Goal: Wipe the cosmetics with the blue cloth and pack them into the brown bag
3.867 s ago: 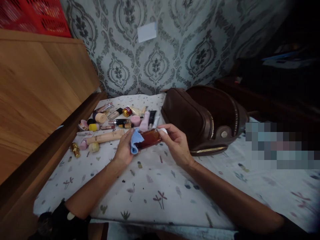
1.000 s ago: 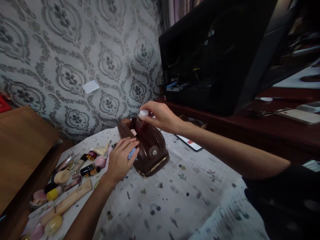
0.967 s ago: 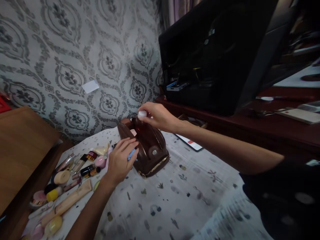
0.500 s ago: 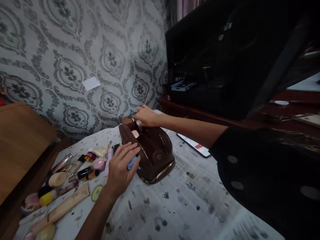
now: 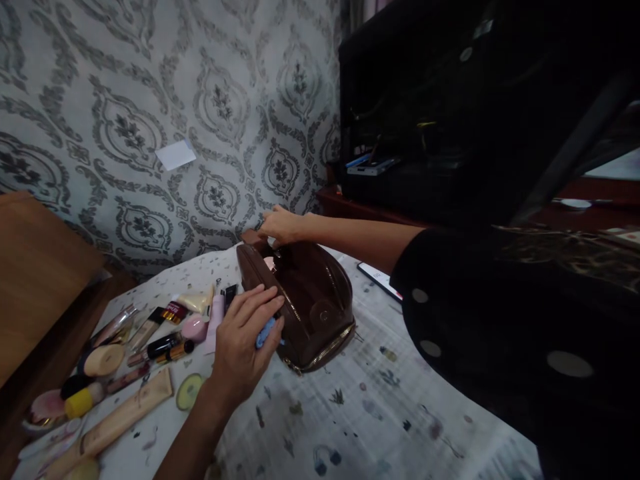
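A brown zippered bag [image 5: 320,320] lies on the printed cloth, its top unzipped and its dark inside showing. A pinkish item [image 5: 269,263] shows in the opening. My left hand [image 5: 247,337] is closed on the bag's near left side, fingers over the edge. A crumpled blue item [image 5: 265,333], too covered to name, sits between that hand's thumb and fingers. At the far end my right hand [image 5: 283,225] is closed on the bag's rim beside a brown flap or strap [image 5: 253,238]; its fingertips are partly hidden.
Several cosmetics lie left of the bag, among them a beige tube [image 5: 125,407], a pink round item [image 5: 194,328] and a green round item [image 5: 189,392]. A phone [image 5: 377,279] lies behind the right forearm. A cardboard box [image 5: 45,280] stands left; a black cabinet-like piece [image 5: 425,133] rises right.
The view has shifted slightly, and the right forearm and sleeve now cover more of the phone. Both hands stay at the same places on the bag.
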`<action>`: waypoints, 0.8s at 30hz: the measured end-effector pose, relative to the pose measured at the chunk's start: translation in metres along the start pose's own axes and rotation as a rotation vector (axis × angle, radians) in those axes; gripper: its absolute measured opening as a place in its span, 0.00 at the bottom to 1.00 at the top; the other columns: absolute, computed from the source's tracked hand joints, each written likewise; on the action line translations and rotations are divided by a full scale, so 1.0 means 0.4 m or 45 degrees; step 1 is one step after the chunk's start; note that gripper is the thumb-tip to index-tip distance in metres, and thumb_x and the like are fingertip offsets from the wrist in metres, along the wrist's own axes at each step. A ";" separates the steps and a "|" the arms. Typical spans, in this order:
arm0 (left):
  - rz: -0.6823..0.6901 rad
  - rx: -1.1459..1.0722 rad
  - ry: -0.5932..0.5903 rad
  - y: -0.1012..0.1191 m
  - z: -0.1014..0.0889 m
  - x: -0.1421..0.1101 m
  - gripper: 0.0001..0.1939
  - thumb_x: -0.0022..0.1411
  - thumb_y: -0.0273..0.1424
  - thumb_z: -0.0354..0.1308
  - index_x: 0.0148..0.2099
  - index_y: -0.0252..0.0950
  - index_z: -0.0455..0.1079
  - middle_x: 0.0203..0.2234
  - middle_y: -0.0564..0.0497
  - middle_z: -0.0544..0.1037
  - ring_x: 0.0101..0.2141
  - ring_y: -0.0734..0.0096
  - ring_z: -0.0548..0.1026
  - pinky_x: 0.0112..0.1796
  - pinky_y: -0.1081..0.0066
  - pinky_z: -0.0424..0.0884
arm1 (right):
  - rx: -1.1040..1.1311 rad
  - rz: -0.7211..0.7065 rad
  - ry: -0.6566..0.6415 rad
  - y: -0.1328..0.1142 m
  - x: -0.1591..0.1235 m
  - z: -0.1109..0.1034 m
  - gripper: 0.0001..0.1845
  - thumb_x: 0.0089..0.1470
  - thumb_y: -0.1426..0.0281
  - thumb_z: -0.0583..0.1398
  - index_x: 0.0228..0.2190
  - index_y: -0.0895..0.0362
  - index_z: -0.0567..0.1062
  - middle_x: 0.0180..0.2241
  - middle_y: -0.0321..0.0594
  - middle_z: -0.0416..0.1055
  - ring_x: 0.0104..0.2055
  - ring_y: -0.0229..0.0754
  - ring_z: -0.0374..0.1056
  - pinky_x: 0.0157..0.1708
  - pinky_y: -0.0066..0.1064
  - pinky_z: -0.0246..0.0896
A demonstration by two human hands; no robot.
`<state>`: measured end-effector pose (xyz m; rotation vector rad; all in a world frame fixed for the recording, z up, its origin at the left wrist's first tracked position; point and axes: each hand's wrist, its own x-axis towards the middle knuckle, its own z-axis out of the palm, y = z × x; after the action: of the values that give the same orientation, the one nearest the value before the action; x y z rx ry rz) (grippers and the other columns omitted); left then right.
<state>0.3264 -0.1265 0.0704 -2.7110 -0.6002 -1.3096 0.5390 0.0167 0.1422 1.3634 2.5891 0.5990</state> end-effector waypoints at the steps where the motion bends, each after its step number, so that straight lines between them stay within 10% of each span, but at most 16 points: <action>1: 0.003 0.002 0.004 0.000 0.000 0.000 0.12 0.68 0.28 0.56 0.52 0.38 0.73 0.47 0.44 0.81 0.52 0.59 0.75 0.51 0.57 0.74 | -0.005 -0.009 -0.027 0.003 0.003 -0.002 0.17 0.55 0.70 0.64 0.47 0.58 0.77 0.45 0.48 0.77 0.53 0.53 0.65 0.49 0.45 0.54; 24: -0.011 -0.032 0.004 0.009 0.001 -0.009 0.13 0.67 0.27 0.56 0.52 0.38 0.73 0.49 0.43 0.80 0.53 0.59 0.74 0.53 0.58 0.71 | 0.163 -0.105 0.020 0.030 -0.008 0.008 0.10 0.48 0.85 0.64 0.33 0.64 0.79 0.38 0.41 0.77 0.49 0.43 0.63 0.57 0.45 0.45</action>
<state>0.3262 -0.1308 0.0678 -2.7288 -0.6005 -1.3317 0.5508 0.0212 0.1440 1.2839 2.7232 0.4397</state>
